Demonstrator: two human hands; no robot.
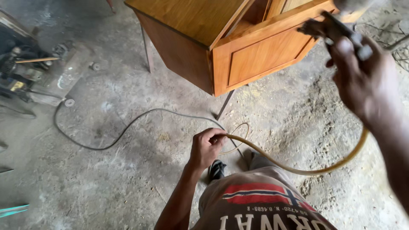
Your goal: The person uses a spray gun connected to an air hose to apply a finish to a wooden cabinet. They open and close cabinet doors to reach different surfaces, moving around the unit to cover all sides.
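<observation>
We see a wooden cabinet [238, 47] on thin metal legs at 12 o'clock, a grey cable [128, 127] snaking over the dusty concrete floor [106, 183], and cluttered tools [25, 72] at 9 o'clock.

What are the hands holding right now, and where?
Left hand grips the yellow hose partway along; right hand holds a blurred tool by its handle.

Hose [298, 168] — translucent yellow-amber. Cabinet [238, 42] warm orange-brown, wood grain showing. Cable [128, 127] on floor dark grey. Concrete floor [128, 179] pale grey, dusty, mottled with sandy patches. Shirt [260, 204] grey-beige — red band crossed by blue stripe edged white, white lettering. Shoe [216, 169] black. Tool [336, 32] dark, blurred. Turquoise strip [12, 210] at left edge.
</observation>
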